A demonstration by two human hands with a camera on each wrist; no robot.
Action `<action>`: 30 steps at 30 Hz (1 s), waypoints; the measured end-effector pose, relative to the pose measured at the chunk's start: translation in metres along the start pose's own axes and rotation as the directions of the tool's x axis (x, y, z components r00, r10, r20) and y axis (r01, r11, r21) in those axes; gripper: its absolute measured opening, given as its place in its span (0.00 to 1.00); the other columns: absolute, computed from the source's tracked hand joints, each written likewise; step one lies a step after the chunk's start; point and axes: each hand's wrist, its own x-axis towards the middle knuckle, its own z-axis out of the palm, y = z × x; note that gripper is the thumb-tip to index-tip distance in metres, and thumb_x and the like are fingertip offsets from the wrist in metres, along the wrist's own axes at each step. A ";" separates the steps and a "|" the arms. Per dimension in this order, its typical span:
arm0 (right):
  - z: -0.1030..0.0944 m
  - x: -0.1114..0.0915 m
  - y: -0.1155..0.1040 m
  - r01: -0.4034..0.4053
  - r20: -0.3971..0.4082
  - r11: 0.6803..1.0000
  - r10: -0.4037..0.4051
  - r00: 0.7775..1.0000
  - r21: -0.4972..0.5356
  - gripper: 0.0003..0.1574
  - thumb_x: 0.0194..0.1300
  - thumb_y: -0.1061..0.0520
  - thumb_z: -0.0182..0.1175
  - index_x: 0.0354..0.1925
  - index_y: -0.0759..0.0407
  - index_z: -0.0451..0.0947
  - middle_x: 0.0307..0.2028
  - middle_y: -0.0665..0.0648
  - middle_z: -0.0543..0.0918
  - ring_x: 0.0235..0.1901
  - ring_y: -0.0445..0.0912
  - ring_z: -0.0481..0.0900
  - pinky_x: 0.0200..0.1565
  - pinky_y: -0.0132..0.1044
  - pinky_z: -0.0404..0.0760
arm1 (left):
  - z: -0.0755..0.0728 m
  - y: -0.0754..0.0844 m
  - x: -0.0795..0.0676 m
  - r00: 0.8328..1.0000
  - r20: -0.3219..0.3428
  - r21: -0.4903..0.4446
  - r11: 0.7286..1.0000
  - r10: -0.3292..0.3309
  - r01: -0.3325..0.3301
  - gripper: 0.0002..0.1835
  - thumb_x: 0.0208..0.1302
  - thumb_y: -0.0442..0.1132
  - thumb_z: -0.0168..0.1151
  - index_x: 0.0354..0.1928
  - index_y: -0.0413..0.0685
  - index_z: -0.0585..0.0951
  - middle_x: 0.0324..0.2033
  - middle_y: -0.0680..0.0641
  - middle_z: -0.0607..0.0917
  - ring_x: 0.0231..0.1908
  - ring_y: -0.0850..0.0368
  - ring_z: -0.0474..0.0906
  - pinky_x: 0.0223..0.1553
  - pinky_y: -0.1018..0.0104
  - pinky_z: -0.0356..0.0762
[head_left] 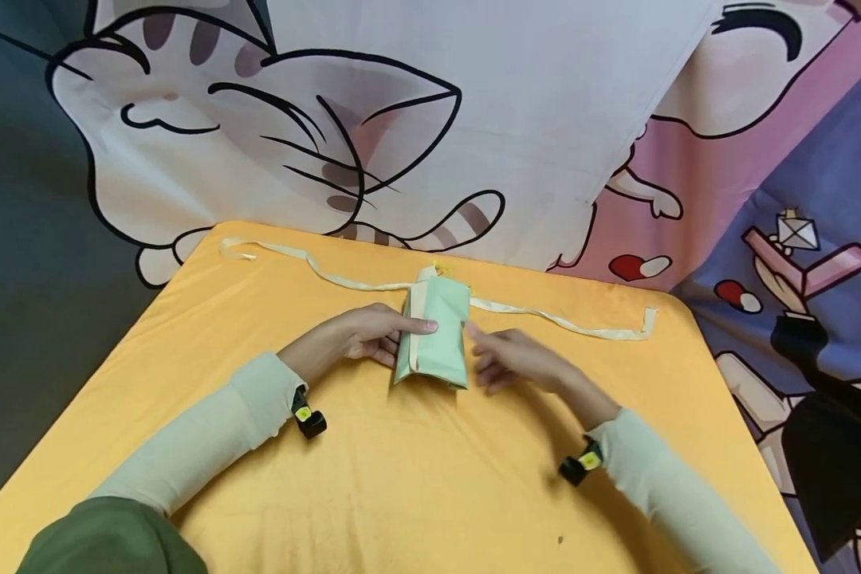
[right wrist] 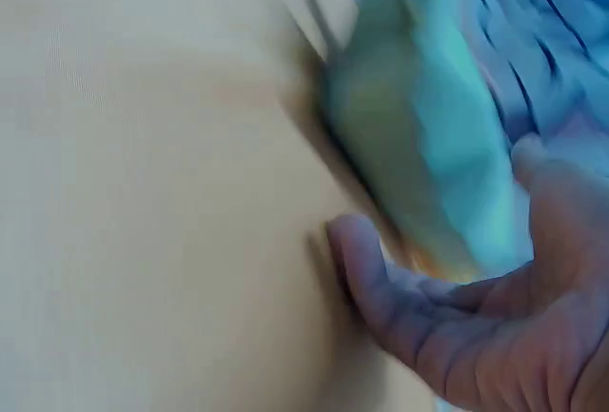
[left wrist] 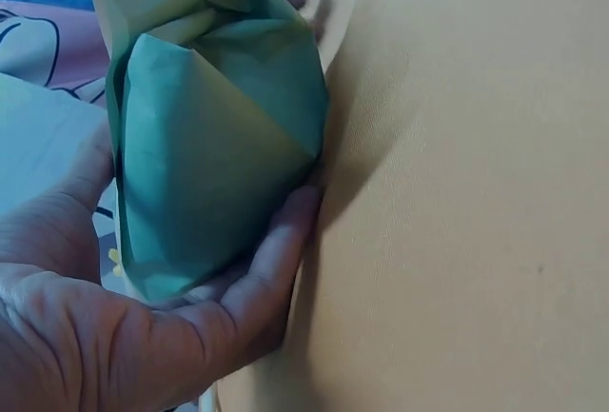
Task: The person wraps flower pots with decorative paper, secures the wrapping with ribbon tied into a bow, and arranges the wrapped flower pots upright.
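Observation:
A mint-green paper wrap [head_left: 441, 335] with a cream edge strip lies in the middle of the table, its folded end toward me. Small yellow flowers [head_left: 445, 269] peep out at its far end. My left hand [head_left: 373, 331] grips the wrap from the left, thumb on top and fingers along the side. In the left wrist view, the wrap's folded end [left wrist: 209, 146] rises between thumb and fingers. At the right edge is my right hand [head_left: 513, 359], thumb and fingers spread apart. The right wrist view shows this hand blurred beside the wrap [right wrist: 419, 136].
A cream ribbon [head_left: 567, 323] runs across the table at the wrap, one tail out to the left and the other to the right. A yellow cloth [head_left: 373, 494] covers the table. Behind its far edge hangs a cartoon-cat curtain [head_left: 545, 143].

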 end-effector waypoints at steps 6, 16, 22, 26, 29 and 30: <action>0.041 0.018 -0.019 -0.020 0.129 0.987 -0.001 0.992 0.162 0.35 0.84 0.35 0.61 0.60 0.67 0.83 0.43 0.57 0.93 0.38 0.46 0.90 0.42 0.40 0.93 | 0.007 0.000 -0.002 1.000 -0.012 -0.017 1.000 0.021 -0.021 0.27 0.77 0.55 0.74 0.59 0.35 0.85 0.44 0.43 0.94 0.40 0.54 0.93 0.47 0.59 0.95; 0.016 0.026 -0.048 0.030 -0.039 0.999 -0.030 0.999 0.012 0.37 0.78 0.26 0.63 0.51 0.58 0.90 0.40 0.54 0.94 0.37 0.46 0.90 0.47 0.46 0.91 | -0.002 0.036 0.006 0.986 -0.079 -0.057 0.987 0.147 -0.152 0.32 0.78 0.51 0.75 0.68 0.31 0.81 0.53 0.38 0.92 0.45 0.51 0.92 0.52 0.57 0.94; -0.002 0.051 -0.054 0.037 -0.075 0.998 -0.040 0.996 -0.041 0.45 0.78 0.18 0.56 0.57 0.54 0.87 0.42 0.52 0.92 0.39 0.47 0.87 0.52 0.51 0.88 | -0.012 0.050 0.033 0.977 -0.129 -0.058 0.982 0.169 -0.178 0.36 0.79 0.58 0.72 0.73 0.37 0.77 0.61 0.38 0.86 0.49 0.51 0.89 0.56 0.58 0.91; -0.003 0.069 -0.046 0.046 -0.050 0.999 -0.045 0.998 0.024 0.43 0.80 0.21 0.56 0.60 0.56 0.85 0.42 0.51 0.91 0.38 0.47 0.85 0.48 0.46 0.88 | -0.017 0.047 0.048 0.980 -0.135 -0.090 0.983 0.149 -0.162 0.38 0.79 0.59 0.71 0.77 0.40 0.74 0.67 0.39 0.82 0.55 0.49 0.86 0.59 0.57 0.90; -0.003 0.077 -0.041 0.048 -0.055 0.998 -0.046 0.997 0.042 0.42 0.80 0.22 0.57 0.61 0.56 0.86 0.43 0.51 0.92 0.39 0.46 0.86 0.47 0.42 0.87 | -0.020 0.044 0.055 0.981 -0.127 -0.100 0.982 0.145 -0.158 0.39 0.80 0.59 0.70 0.79 0.42 0.72 0.69 0.39 0.80 0.59 0.47 0.84 0.60 0.57 0.89; -0.003 0.079 -0.040 0.049 -0.058 0.998 -0.047 0.997 0.040 0.42 0.80 0.22 0.57 0.61 0.56 0.86 0.44 0.51 0.92 0.40 0.45 0.87 0.47 0.41 0.87 | -0.020 0.043 0.056 0.982 -0.124 -0.101 0.982 0.144 -0.157 0.39 0.80 0.59 0.70 0.79 0.42 0.71 0.70 0.39 0.79 0.60 0.46 0.84 0.60 0.57 0.89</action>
